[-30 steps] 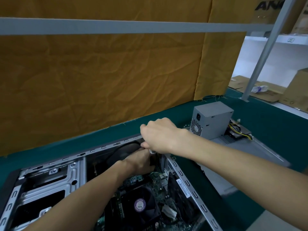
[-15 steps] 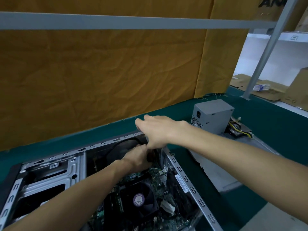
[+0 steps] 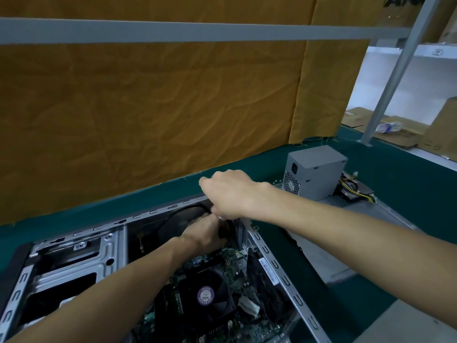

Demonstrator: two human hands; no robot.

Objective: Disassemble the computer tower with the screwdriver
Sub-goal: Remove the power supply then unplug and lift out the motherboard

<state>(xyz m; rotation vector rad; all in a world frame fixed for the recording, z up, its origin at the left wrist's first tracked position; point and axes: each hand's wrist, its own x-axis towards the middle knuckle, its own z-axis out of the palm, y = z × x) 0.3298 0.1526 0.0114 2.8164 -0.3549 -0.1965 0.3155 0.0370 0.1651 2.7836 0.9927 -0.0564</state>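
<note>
Fingers point(image 3: 210, 184) of the right hand point(image 3: 232, 194) reach over the far corner of the computer tower point(image 3: 277, 266); they look curled down past the rim, but whether they grip anything cannot be told. A small pale bit shows under that hand; it cannot be identified. Just below, the left hand point(image 3: 205, 233) is inside the case, its fingers hidden against the rear wall, so its grip cannot be told either. No screwdriver can be made out.

Tower lies on its side on the table point(image 3: 408, 194), open face up. Right at the left hand's fingers sits a round black rear fan point(image 3: 183, 216). Nearer the viewer than both hands: the circuit board point(image 3: 222, 263) and a black CPU fan point(image 3: 205, 297) with a round purple label. Left of the hands, the bare metal drive bay point(image 3: 81, 266).

Right of the right hand, well apart, a grey power supply point(image 3: 316, 172) stands on a flat grey panel point(image 3: 371, 219), its coloured cables point(image 3: 356, 191) trailing behind. Beyond the fingers hangs an ochre cloth point(image 3: 148, 107) behind a grey rail point(image 3: 173, 30). Cardboard boxes point(image 3: 442, 129) sit far right.
</note>
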